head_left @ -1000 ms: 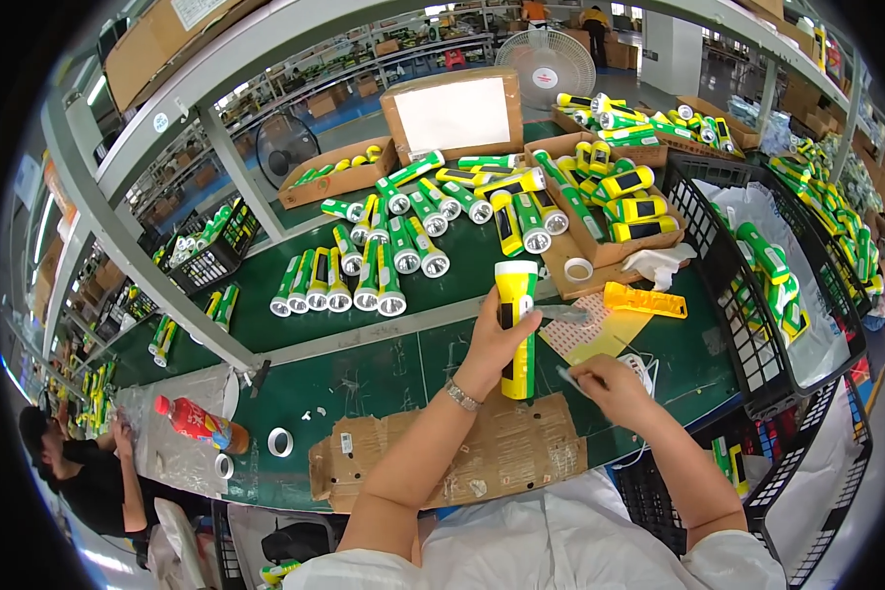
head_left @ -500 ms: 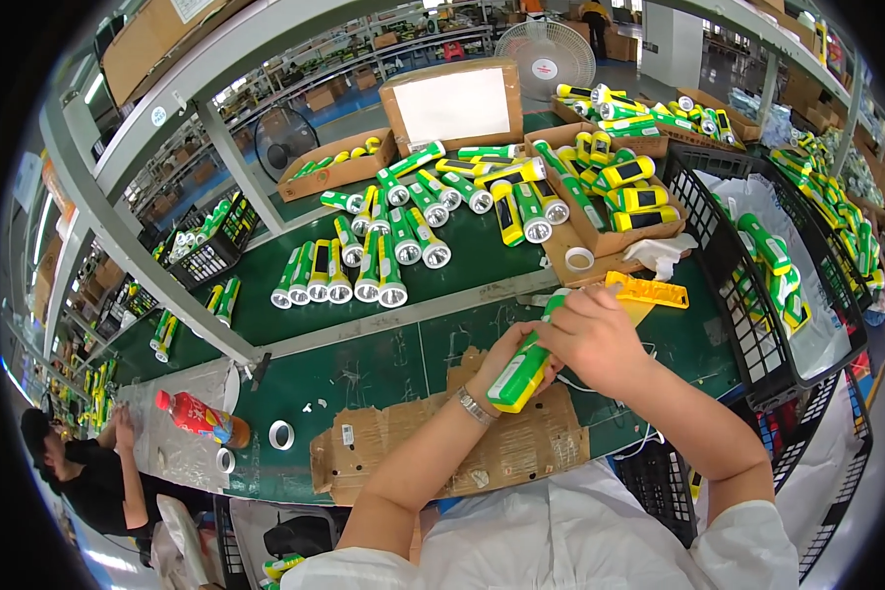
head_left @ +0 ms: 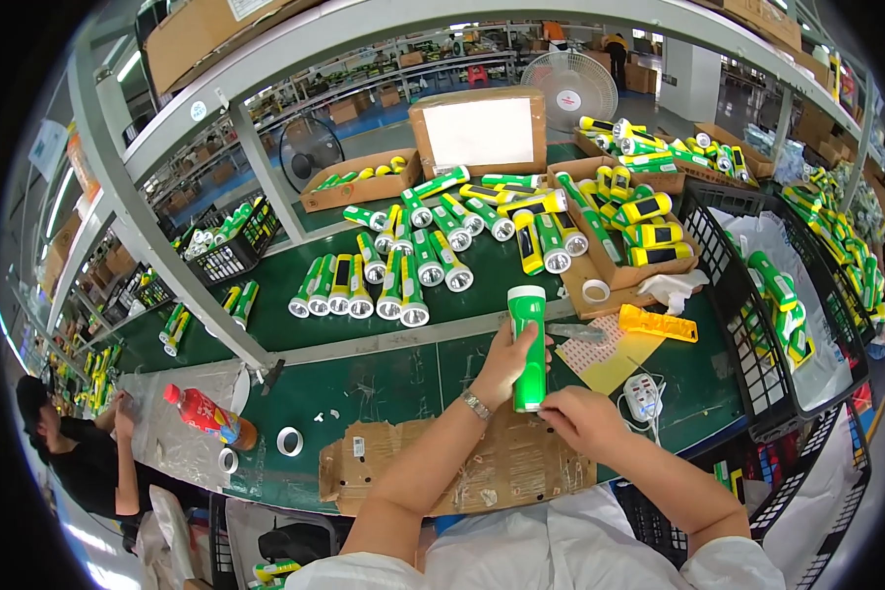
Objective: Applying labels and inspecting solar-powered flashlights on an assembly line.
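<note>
Upright in front of me, a green flashlight (head_left: 528, 385) with a white-rimmed head is gripped by my left hand (head_left: 504, 360), whose fingers wrap round its body. At the flashlight's lower end, my right hand (head_left: 587, 423) is closed with its fingertips pinched together against the tail edge. What lies between those fingertips is too small to make out. Below both hands, a flattened cardboard sheet (head_left: 393, 462) covers part of the green bench. To the right of the flashlight are a yellow sheet with small labels (head_left: 595, 356) and an orange-yellow plastic tray (head_left: 657, 323).
Several finished-looking flashlights (head_left: 383, 285) stand in rows beyond the metal rail. An open carton (head_left: 674, 267) and a black crate (head_left: 757, 379) hold more at right. A white power strip (head_left: 643, 396), tape rolls (head_left: 289, 442) and a red-capped bottle (head_left: 206, 418) lie about. A co-worker (head_left: 69, 442) is at far left.
The flashlight has turned from a tilted pose to upright, its plain green side showing. My right hand has moved from its upper end down to the tail. The view has shifted slightly.
</note>
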### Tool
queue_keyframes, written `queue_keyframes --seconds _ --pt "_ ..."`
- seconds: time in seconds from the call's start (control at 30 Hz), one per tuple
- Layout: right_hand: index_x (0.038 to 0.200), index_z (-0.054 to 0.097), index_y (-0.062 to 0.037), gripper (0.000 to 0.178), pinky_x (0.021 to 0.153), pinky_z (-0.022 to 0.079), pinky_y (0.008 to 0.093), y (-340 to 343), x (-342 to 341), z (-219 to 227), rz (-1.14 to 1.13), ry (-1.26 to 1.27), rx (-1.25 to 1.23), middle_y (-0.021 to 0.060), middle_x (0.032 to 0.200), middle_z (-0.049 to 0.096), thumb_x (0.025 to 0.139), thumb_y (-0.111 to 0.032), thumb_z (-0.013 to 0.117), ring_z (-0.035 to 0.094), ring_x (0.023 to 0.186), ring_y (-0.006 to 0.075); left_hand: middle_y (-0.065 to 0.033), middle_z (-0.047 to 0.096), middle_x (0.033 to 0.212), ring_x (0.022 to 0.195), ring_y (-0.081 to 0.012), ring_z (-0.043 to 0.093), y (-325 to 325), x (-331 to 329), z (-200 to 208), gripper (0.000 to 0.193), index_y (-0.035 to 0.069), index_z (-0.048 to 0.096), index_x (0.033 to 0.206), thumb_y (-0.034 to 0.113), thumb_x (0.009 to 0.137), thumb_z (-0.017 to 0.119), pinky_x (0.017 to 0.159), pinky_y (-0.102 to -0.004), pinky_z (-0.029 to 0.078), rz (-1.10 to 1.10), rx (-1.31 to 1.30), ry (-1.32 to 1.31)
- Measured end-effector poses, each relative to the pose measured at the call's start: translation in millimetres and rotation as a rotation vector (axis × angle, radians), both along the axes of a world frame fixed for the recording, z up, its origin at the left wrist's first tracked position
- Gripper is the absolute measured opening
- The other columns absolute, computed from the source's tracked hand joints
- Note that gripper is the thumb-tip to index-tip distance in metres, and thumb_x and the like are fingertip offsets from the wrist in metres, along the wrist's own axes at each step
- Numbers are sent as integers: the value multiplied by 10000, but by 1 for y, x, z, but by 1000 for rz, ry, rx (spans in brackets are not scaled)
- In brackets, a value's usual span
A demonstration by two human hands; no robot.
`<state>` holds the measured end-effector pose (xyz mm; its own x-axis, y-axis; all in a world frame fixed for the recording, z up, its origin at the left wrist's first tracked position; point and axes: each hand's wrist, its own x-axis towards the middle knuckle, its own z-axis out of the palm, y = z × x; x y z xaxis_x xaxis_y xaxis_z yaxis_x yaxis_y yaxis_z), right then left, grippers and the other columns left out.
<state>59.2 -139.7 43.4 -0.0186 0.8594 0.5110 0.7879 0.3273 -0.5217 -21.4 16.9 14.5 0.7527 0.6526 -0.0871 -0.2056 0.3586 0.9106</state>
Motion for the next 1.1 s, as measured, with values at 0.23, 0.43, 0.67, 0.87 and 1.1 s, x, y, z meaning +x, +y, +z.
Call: queue_keyframes --seconds 0.23,0.43,0.67,0.87,1.1 --pt "820 513 -68 244 506 434 347 -3 0 -17 88 -191 193 81 680 524 642 -38 678 541 605 265 -99 564 889 709 -176 567 13 5 -10 290 65 440 1078 272 884 501 612 -326 512 78 -130 -96" --pt "826 494 -62 281 501 440 338 -1 -11 -10 8 -155 243 83 700 559 627 -11 686 549 604 261 -123 600 872 728 -174 580 7 6 -12 309 28 468 1054 297 901 461 637 -324 521 165 -136 -4" --pt "834 491 -51 263 516 448 336 3 -24 -18 -16 -20 234 92 707 550 650 8 670 548 613 265 -107 598 872 719 -162 579 6 2 -14 349 35 480 1040 353 898 471 620 -312 519 122 -207 26" --pt "880 475 -37 288 520 426 278 11 -29 -26 -314 451 -41 63 752 546 707 -89 700 546 622 146 -91 582 864 706 -154 574 2 1 -16 308 43 461 1049 312 900 482 602 -305 511 97 -162 -13" --pt "992 481 -54 443 422 321 204 26 -7 -39 -277 1232 -582 89 840 560 851 -473 510 402 499 61 -79 562 866 723 -150 567 -17 6 -1 278 49 438 1027 295 904 480 655 -296 502 64 21 -137"
